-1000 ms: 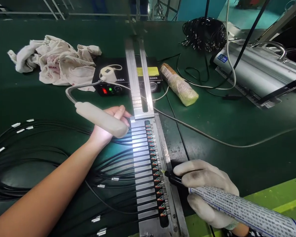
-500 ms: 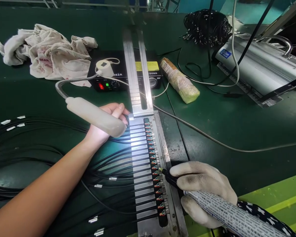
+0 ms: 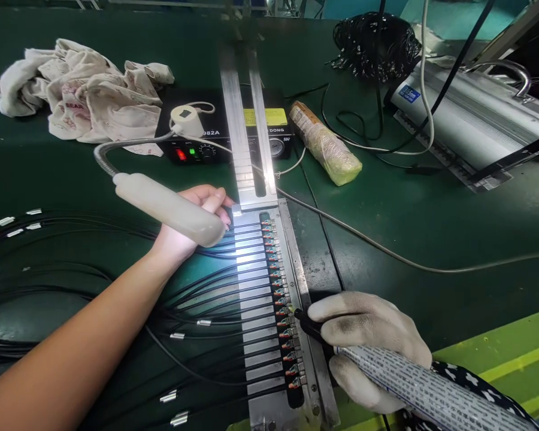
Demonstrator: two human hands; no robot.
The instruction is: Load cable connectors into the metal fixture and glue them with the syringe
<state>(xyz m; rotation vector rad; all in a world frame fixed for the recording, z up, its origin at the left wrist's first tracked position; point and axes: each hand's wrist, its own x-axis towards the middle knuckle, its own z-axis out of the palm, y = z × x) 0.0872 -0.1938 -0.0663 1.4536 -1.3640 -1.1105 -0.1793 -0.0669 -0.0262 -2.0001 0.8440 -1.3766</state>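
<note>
My right hand (image 3: 371,326), in a white glove, grips a glue dispensing syringe (image 3: 399,374) wrapped in printed paper. Its black nozzle and pale tip touch or nearly touch one connector in the row of small connectors (image 3: 281,301), where coloured wires show. These lie along a slot in a metal fixture (image 3: 256,353), each on a black cable (image 3: 215,291) running left. Behind a lit white lamp (image 3: 170,209) is my bare left hand (image 3: 184,230), partly covered by it. The fingers curl closed beside a small block at the fixture's edge; what they hold is unclear.
A black control box (image 3: 193,129) with a dial stands behind. Crumpled cloth (image 3: 90,96) lies at the back left. To the right are a film-wrapped bundle (image 3: 326,143), a silver machine (image 3: 458,114) and coiled cables (image 3: 377,45). A grey cord (image 3: 377,245) crosses the table.
The syringe tip has moved along the row by about one connector, towards me. My left hand keeps its place by the fixture. The whole view has shifted slightly.
</note>
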